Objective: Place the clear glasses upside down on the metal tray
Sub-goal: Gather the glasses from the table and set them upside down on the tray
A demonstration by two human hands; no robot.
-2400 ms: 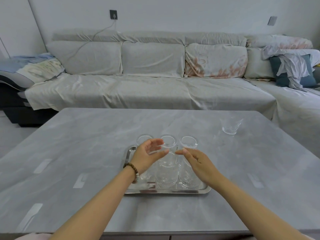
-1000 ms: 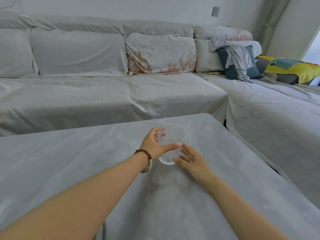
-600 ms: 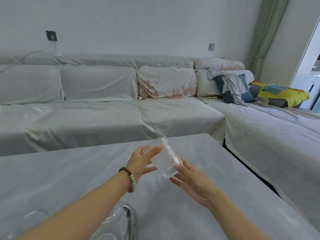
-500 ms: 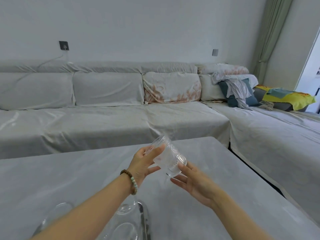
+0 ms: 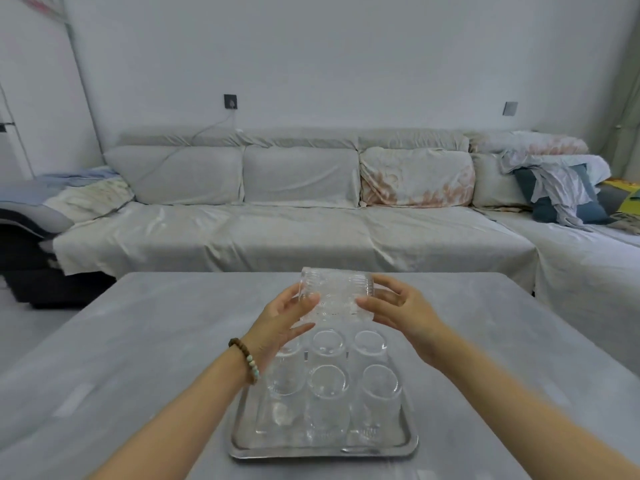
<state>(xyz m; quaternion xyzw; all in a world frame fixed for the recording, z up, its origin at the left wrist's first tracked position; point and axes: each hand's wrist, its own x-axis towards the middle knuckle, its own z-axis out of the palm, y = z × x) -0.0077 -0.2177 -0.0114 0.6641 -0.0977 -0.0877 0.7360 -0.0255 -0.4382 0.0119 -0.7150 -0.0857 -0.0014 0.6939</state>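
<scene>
Table (image 5: pixel 145 341), grey, with metal tray (image 5: pixel 323 452) at its near edge — glasses in hand and on tray.
Tray carries upside-down clear glasses (image 5: pixel 327 400) in rows; one ribbed glass (image 5: pixel 336 295) is held above the tray's far edge — left hand (image 5: pixel 280 327) and right hand (image 5: pixel 401 310) each closed on a side of it, glass blurred.

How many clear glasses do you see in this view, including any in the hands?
6, perhaps more hidden. One glass is held between the left hand and right hand. Five stand inverted on the metal tray: back-centre, back-right, front-left, front-centre, front-right.
</scene>
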